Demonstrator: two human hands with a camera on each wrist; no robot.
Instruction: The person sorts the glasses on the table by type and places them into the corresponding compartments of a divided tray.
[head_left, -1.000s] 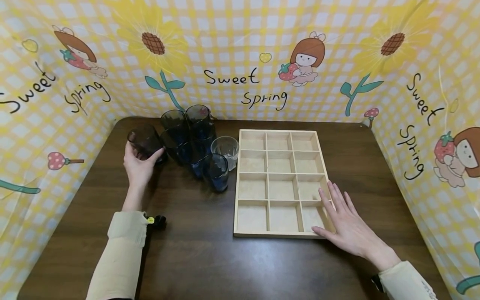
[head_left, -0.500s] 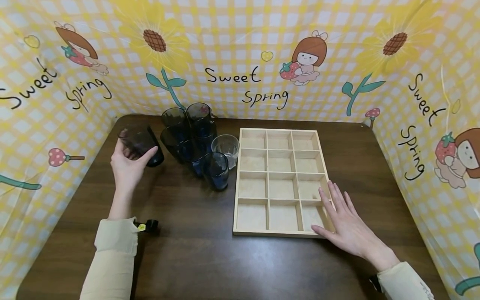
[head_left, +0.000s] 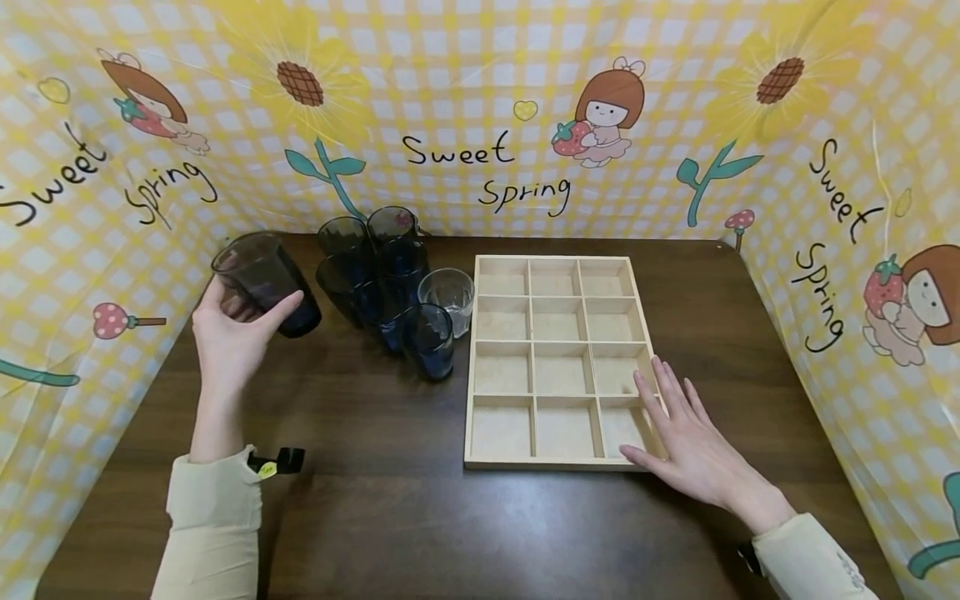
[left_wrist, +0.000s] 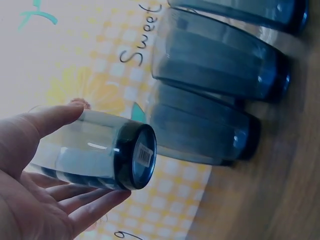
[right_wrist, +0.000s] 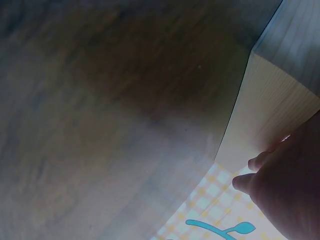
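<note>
In the head view my left hand (head_left: pixel 231 346) grips a dark blue glass tumbler (head_left: pixel 272 273) at the table's far left. It is lifted and tilted, its mouth towards the upper left. The left wrist view shows the thumb and fingers around the tumbler (left_wrist: pixel 95 145), with a barcode sticker on its base. To the right of it stand several similar blue tumblers (head_left: pixel 384 304) in a cluster, beside one clear glass (head_left: pixel 450 292). My right hand (head_left: pixel 693 454), fingers straight, rests at the right edge of a divided wooden box (head_left: pixel 555 463). No things lie in the box's compartments.
A brown wooden table (head_left: pixel 405 525) carries everything. Yellow checked cloth (head_left: pixel 450 83) with printed flowers and figures hangs along the back and both sides. The tumbler cluster stands close to the back cloth and to the box's left side.
My left hand has carried the tumbler leftward, away from the cluster, and tipped it so its mouth points further left. The right hand has stayed at the box.
</note>
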